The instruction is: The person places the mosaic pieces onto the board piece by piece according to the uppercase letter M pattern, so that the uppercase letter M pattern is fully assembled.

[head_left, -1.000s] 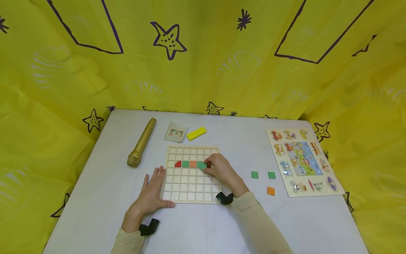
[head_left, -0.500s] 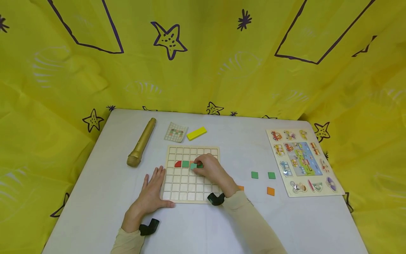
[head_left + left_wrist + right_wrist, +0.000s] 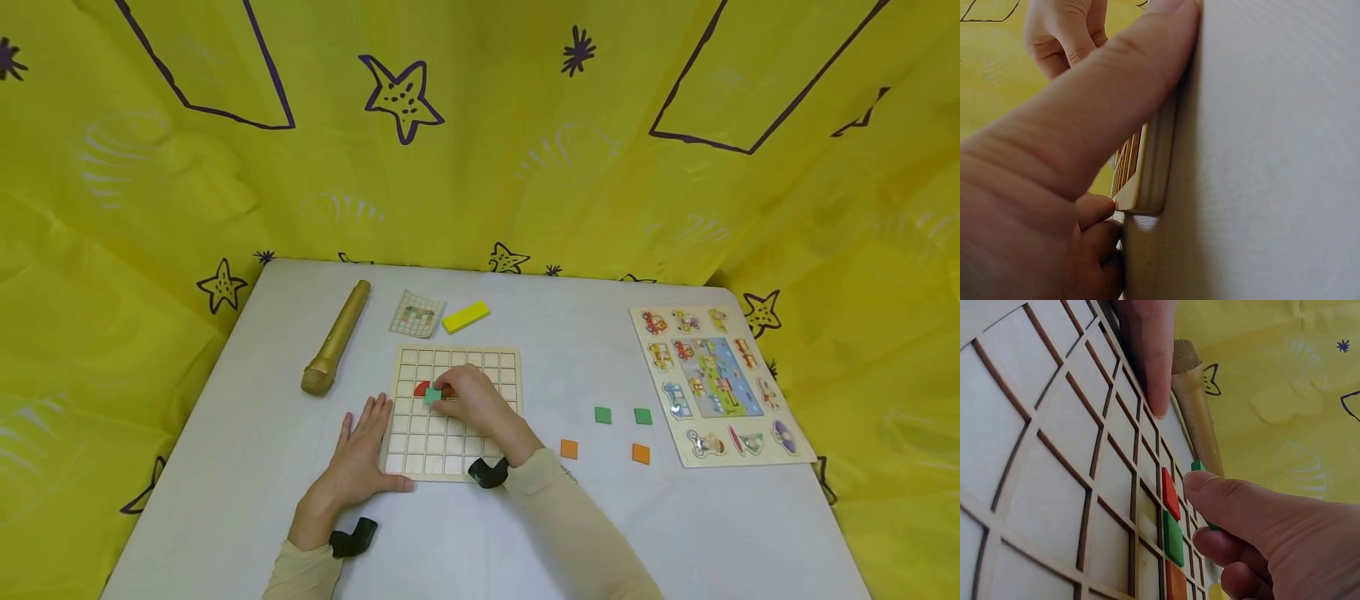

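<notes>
A square wooden grid board (image 3: 420, 450) lies on the table. My right hand (image 3: 476, 408) pinches a small green square tile (image 3: 432, 396) between thumb and fingers, over the left part of a row of tiles. In the right wrist view that row shows a red tile (image 3: 1171, 494), a green tile (image 3: 1173, 539) and an orange tile (image 3: 1175, 581) in neighbouring cells; the held tile is raised above the board. My left hand (image 3: 360, 454) rests along the board's left edge, fingers straight, thumb at the front corner. My right hand hides the rest of the row in the head view.
Loose green tiles (image 3: 603, 415) and orange tiles (image 3: 569, 449) lie right of the board. Farther right is a picture puzzle board (image 3: 720, 383). Behind the grid are a pattern card (image 3: 417, 314) and a yellow block (image 3: 466, 317). A gold microphone (image 3: 336, 337) lies back left.
My right hand has moved left along the row, carrying the green tile from the right part of the row toward the red tile at its left end. My left hand stays put.
</notes>
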Available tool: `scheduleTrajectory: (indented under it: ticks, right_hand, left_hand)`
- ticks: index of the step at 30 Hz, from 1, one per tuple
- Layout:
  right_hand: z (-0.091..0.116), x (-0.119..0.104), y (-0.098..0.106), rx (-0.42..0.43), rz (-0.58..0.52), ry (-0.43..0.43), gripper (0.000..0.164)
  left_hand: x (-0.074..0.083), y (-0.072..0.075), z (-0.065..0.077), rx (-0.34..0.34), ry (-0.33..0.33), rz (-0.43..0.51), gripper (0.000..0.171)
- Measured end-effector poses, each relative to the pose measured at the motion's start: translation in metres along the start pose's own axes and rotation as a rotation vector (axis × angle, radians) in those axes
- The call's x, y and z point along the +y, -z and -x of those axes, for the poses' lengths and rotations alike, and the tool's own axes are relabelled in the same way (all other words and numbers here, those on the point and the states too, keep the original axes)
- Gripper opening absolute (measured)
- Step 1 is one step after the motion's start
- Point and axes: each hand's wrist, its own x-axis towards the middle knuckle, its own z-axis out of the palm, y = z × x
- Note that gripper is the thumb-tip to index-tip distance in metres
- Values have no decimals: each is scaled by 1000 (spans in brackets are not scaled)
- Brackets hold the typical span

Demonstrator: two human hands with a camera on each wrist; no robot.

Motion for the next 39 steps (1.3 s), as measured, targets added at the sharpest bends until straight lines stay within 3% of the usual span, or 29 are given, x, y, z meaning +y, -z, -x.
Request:
scheduleTrajectory:
  ticks: [9, 39]
  right_hand:
    - [-5, -10, -12, -33, 121, 48, 23]
    - [-6, -14, -22, -19, 151, 54, 25]
  left_hand:
    - [-1, -1, 0, -2, -1, -2, 135]
    - [-2, -2, 0, 4, -6, -29, 135]
